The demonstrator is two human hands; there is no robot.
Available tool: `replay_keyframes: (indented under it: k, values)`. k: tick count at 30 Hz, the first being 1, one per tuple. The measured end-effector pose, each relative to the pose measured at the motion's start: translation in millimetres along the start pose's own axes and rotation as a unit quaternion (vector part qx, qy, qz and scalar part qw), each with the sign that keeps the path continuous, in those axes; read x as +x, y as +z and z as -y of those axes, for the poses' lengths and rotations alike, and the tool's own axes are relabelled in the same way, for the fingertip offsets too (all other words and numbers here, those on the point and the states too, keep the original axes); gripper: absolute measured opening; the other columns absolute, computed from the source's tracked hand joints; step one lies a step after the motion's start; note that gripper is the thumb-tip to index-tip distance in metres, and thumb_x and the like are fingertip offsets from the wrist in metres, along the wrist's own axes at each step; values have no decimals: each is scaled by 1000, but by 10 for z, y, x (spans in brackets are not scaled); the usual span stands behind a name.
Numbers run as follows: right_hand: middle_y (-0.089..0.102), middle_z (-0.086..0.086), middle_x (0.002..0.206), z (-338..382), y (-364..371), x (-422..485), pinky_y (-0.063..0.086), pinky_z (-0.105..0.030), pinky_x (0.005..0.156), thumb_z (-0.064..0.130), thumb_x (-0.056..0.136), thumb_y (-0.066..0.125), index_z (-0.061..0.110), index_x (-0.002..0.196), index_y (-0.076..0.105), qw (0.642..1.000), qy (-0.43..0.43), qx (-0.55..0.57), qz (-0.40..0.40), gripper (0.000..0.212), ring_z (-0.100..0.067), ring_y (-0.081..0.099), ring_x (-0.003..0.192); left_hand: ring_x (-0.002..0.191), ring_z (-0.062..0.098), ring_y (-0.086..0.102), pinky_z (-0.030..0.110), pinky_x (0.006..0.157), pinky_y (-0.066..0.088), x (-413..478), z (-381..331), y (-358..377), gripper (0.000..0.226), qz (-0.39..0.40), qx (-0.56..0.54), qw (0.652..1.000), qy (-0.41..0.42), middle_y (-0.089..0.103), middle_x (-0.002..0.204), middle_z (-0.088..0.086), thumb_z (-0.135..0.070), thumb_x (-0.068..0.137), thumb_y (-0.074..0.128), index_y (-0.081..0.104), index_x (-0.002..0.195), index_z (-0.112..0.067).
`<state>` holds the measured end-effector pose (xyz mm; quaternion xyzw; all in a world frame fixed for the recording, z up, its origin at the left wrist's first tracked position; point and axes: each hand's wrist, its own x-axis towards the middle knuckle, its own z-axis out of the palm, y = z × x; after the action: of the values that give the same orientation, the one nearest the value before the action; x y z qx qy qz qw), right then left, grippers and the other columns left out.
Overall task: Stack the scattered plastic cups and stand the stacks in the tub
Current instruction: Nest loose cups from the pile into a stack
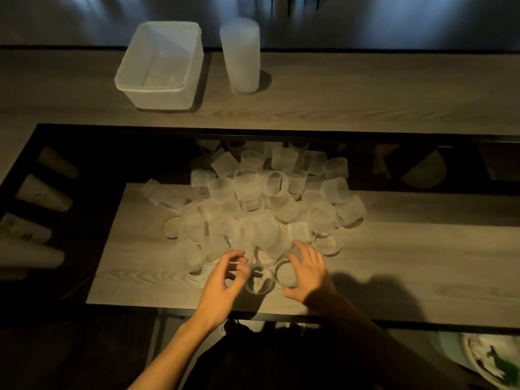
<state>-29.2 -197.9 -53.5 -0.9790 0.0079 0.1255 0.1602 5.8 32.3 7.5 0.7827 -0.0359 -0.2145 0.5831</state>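
Several clear ribbed plastic cups (267, 204) lie in a loose pile on the near wooden board. At the pile's near edge my left hand (225, 280) curls its thumb and fingers at the rim of a clear cup (260, 281) that opens toward me. Just to the right, my right hand (308, 273) reaches over another clear cup (285, 275), fingers on top and thumb below it. The white plastic tub (149, 90) stands on the far counter with no cups standing in it. A tall stack of cups (242, 57) stands upright beside the tub, to its right.
A dark recess rings the board. Paper cups (42, 192) lie in it on the left, and a tan bowl-like shape (425, 171) sits at the right. A patterned plate (492, 358) shows at the bottom right, below the board's front edge.
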Motion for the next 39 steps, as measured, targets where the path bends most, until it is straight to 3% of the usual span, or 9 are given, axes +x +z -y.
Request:
replay_keyframes:
  k: [3, 9, 14, 21, 26, 30, 34, 36, 39]
  values:
    - [61, 1, 126, 99, -90, 2, 49, -36, 97, 60, 65, 66, 18, 132, 58, 993, -28, 83, -83, 80, -21, 60, 115, 110, 8, 63, 20, 89, 51, 95, -36, 46, 45, 63, -9, 998, -5, 64, 118, -14, -50, 89, 66, 55, 129, -33]
    - [59, 0, 127, 314, -464, 86, 50, -36, 96, 58, 70, 73, 17, 145, 48, 979, -48, 100, -172, 89, -18, 56, 113, 112, -3, 59, 25, 93, 53, 495, -194, 43, 44, 85, 39, 995, 33, 58, 129, -13, -40, 97, 62, 51, 138, -28]
    - [58, 6, 130, 517, -504, 25, 47, -25, 98, 64, 63, 80, 16, 146, 44, 955, 15, 222, -195, 102, -11, 55, 116, 99, 25, 69, 25, 74, 57, 642, -182, -89, 19, 103, -41, 994, -25, 69, 111, 9, -17, 99, 62, 64, 117, -21]
    - [70, -8, 120, 807, -381, 33, 59, -35, 75, 81, 70, 63, 19, 134, 54, 602, 227, 752, -144, 90, -23, 72, 104, 67, 1, 69, 14, 60, 53, 475, -226, 65, 13, 75, -138, 985, -73, 71, 81, 4, 6, 96, 60, 62, 104, -3]
    - [68, -24, 118, 666, -347, 180, 45, -57, 103, 56, 102, 25, 5, 132, 55, 466, 338, 816, -44, 66, -42, 62, 113, 85, 5, 70, 19, 72, 55, 292, -185, 187, 14, 35, -82, 995, -34, 76, 91, -9, -13, 100, 61, 69, 110, -19]
    - [36, -21, 157, 248, -408, 113, 42, -41, 104, 46, 103, 33, 15, 119, 55, 391, 317, 864, -8, 41, -26, 55, 121, 101, 3, 64, 24, 83, 53, 158, -25, 226, 25, 17, 118, 992, 35, 65, 112, -12, -31, 100, 59, 63, 124, -25]
    - [34, -15, 160, -434, -465, -79, 24, -42, 117, 32, 108, 25, 7, 140, 49, 310, 378, 870, -63, 47, -31, 33, 146, 115, 16, 58, 32, 98, 49, 124, 279, 278, 54, 64, 443, 887, 111, 56, 129, -4, -50, 91, 63, 52, 137, -23]
    - [45, -19, 151, -733, -431, -242, 35, -43, 110, 32, 104, 44, 1, 118, 58, 340, 391, 852, -79, 37, -33, 41, 142, 119, 22, 58, 37, 100, 49, 104, 387, 384, 71, 83, 525, 841, 99, 57, 131, 3, -56, 80, 73, 51, 137, -20]
    - [76, -22, 94, -953, -370, -424, 58, -43, 76, 31, 68, 88, 2, 105, 58, 364, 388, 845, -55, 56, -37, 74, 88, 114, 29, 62, 44, 96, 53, 126, 477, 578, 89, 91, 582, 804, 82, 63, 124, 10, -52, 58, 90, 58, 131, -14]
